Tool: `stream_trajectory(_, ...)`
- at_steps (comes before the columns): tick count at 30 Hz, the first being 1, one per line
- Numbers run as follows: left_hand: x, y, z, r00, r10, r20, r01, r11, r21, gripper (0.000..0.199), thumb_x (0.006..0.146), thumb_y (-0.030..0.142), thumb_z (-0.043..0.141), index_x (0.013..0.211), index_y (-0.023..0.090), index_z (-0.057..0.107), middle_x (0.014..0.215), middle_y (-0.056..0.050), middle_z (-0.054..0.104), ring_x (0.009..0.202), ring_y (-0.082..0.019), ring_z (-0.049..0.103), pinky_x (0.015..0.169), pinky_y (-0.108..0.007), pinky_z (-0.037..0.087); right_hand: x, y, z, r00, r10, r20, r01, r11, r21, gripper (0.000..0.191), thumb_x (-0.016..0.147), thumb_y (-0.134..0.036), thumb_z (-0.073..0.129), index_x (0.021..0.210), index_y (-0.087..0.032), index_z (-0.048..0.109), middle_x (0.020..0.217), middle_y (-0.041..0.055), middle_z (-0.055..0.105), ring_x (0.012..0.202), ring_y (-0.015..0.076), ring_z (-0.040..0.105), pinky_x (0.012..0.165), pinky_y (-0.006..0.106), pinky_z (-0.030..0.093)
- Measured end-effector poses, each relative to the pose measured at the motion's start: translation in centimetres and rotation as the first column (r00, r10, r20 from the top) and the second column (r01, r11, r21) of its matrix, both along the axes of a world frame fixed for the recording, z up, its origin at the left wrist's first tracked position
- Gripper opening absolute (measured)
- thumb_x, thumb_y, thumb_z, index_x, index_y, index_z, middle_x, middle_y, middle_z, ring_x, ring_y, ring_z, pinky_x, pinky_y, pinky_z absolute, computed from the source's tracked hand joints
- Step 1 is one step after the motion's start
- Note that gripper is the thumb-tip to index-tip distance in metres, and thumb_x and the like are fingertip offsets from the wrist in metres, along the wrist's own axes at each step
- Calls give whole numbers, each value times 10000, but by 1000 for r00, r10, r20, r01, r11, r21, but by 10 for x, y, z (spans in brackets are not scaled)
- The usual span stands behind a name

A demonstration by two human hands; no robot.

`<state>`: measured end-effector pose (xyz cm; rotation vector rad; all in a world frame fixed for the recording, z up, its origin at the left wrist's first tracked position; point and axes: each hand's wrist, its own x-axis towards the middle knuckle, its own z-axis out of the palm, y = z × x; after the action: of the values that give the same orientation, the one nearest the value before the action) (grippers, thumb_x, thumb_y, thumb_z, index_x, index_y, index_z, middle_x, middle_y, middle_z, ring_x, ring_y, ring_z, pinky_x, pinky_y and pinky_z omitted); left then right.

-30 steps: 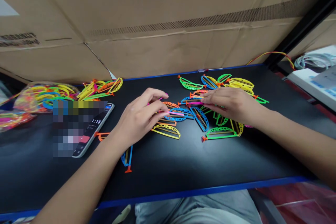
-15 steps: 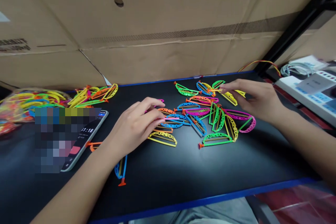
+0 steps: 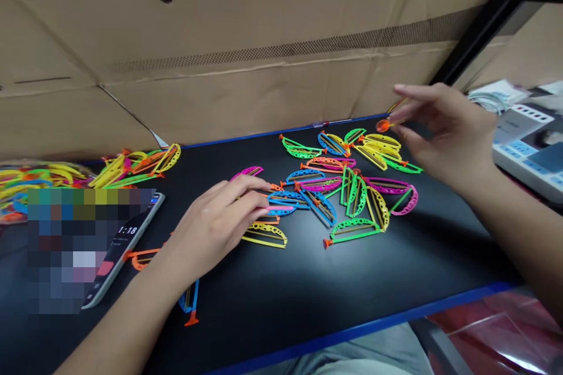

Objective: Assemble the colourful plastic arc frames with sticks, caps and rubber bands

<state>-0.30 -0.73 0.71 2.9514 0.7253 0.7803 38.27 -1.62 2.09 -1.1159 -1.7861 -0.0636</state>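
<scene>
My left hand (image 3: pixel 226 211) rests low over the heap, its thumb and fingers closed on a thin pink stick (image 3: pixel 280 208). Toy bows in blue (image 3: pixel 319 205), orange and yellow (image 3: pixel 264 234) lie right around its fingertips. Raised above the right end of the spread, my right hand (image 3: pixel 444 129) pinches a toy suction-cup dart, whose orange cup (image 3: pixel 382 126) points left; most of its shaft is hidden by the fingers. Beneath that hand are yellow bows (image 3: pixel 380 146) and a green one (image 3: pixel 403 165). Other bows, green (image 3: pixel 356 228) and magenta (image 3: pixel 407 199), lie nearer me.
A phone (image 3: pixel 127 246), partly blurred out, lies at left. Behind it is a heap of colourful bows (image 3: pixel 48 179). A cardboard wall (image 3: pixel 264 88) closes off the back. At right stands a white and blue device (image 3: pixel 536 146). The table's blue edge (image 3: pixel 360 328) runs in front.
My right hand has lifted up and to the right with the dart, uncovering the yellow and green bows. My left hand keeps its hold on the pink stick. The camera view has shifted slightly.
</scene>
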Motion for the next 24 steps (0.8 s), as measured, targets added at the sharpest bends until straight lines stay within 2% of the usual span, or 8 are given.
stream_trajectory(4, 1, 1, -2, 1000, -20, 5, 20, 1000, 21, 156, 1064, 130, 525, 1076, 191, 669, 1162, -102, 757, 1035, -235, 740, 844, -349, 571, 22, 10, 8, 995, -57, -81, 67, 990, 120, 609, 782, -78, 843, 1355, -254, 736, 974, 87, 761, 866, 208, 755, 828, 373, 649)
stream_trajectory(7, 2, 2, -4, 998, -59, -22, 59, 998, 14, 147, 1074, 155, 528, 1042, 192, 668, 1076, -76, 765, 965, -215, 739, 824, -336, 566, 34, 16, 8, 988, -114, -109, 128, 983, 131, 553, 733, -85, 890, 1261, -214, 787, 825, 50, 731, 774, 184, 739, 763, 345, 630)
stream_trajectory(12, 2, 3, -6, 996, -54, -72, 51, 998, -49, 200, 1106, 206, 485, 989, 188, 647, 920, -39, 741, 851, -191, 719, 784, -326, 552, 40, 19, 4, 978, -160, -131, 158, 987, -23, 542, 715, -287, 940, 1232, -218, 790, 693, -7, 686, 687, 197, 723, 666, 359, 620)
stream_trajectory(17, 2, 3, -4, 995, -58, -80, 53, 997, -63, 234, 1113, 223, 470, 948, 193, 634, 862, -27, 723, 793, -185, 697, 752, -319, 527, 35, 16, 8, 966, -179, -186, 152, 977, -152, 314, 676, -251, 910, 974, -190, 833, 642, -5, 710, 562, 171, 662, 640, 372, 608)
stream_trajectory(22, 1, 5, -6, 995, -55, -85, 54, 998, -15, 225, 1120, 208, 448, 1052, 178, 660, 949, -55, 757, 883, -204, 717, 818, -339, 521, 33, 12, 6, 973, -210, -98, 187, 960, -207, 254, 764, -261, 828, 997, -161, 846, 767, 62, 787, 680, 203, 730, 662, 362, 578)
stream_trajectory(24, 1, 7, -7, 994, -66, -86, 64, 998, -18, 199, 1113, 200, 476, 1037, 188, 659, 963, -46, 757, 900, -200, 705, 826, -337, 498, 33, 12, 4, 974, -205, -93, 180, 957, -227, 258, 785, -268, 807, 1016, -158, 841, 849, 86, 817, 743, 221, 764, 675, 360, 585)
